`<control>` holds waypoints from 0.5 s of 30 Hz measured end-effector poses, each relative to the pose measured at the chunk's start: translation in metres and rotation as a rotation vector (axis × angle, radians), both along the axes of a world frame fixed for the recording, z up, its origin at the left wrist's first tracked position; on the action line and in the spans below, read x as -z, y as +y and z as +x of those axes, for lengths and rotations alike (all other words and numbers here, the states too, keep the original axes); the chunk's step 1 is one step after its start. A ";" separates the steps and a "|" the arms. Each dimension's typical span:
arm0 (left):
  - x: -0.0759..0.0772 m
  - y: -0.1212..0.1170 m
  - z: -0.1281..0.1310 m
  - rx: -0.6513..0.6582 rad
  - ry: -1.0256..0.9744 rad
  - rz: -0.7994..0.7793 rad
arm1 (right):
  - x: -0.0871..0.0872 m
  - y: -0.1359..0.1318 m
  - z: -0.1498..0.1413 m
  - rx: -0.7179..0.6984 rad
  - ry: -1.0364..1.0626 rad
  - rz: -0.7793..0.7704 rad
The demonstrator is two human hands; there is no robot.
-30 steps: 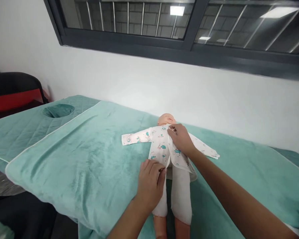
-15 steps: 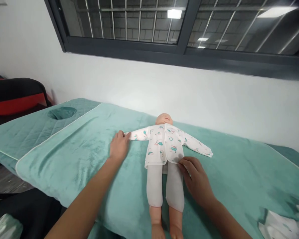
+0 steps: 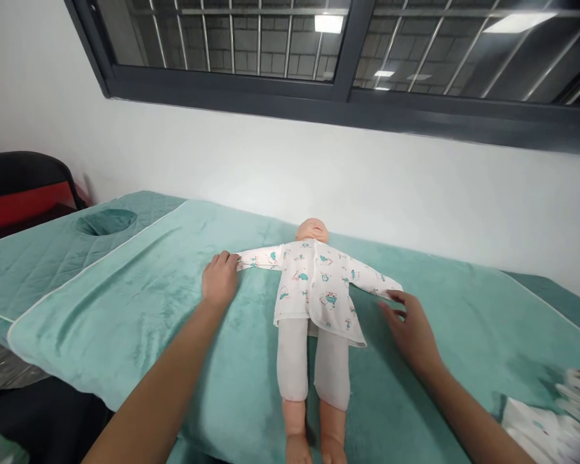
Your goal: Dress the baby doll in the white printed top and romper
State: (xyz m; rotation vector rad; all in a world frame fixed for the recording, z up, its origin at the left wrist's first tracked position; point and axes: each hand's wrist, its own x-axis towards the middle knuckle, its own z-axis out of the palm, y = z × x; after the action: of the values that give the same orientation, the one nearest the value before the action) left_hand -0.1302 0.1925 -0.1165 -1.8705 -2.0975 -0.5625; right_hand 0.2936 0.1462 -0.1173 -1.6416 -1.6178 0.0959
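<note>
Left hand (image 3: 220, 278): I am pinching one sleeve (image 3: 261, 258) | Right hand (image 3: 414, 330): hovering part-open, possibly touching other sleeve (image 3: 371, 278) | Risk: uneven pulling skewing doll (image 3: 312, 229)

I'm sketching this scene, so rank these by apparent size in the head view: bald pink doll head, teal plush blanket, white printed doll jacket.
1. Teal plush blanket
2. White printed doll jacket
3. Bald pink doll head

Slim bare forearms (image 3: 162, 374) narrow at the wrists (image 3: 213, 308) into bare hands (image 3: 220, 278)
</note>
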 end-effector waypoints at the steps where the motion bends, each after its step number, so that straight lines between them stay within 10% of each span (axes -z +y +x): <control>1: 0.000 -0.001 0.000 -0.005 -0.001 0.010 | 0.005 0.012 0.013 0.065 -0.083 -0.003; 15: 0.004 0.001 0.001 0.167 -0.029 0.046 | 0.008 0.083 0.053 0.073 -0.457 -0.226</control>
State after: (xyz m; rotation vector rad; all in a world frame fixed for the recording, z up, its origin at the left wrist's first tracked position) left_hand -0.1296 0.1936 -0.1207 -2.0354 -1.9392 -0.6741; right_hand 0.3463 0.2296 -0.1250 -2.0002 -1.9367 -0.1504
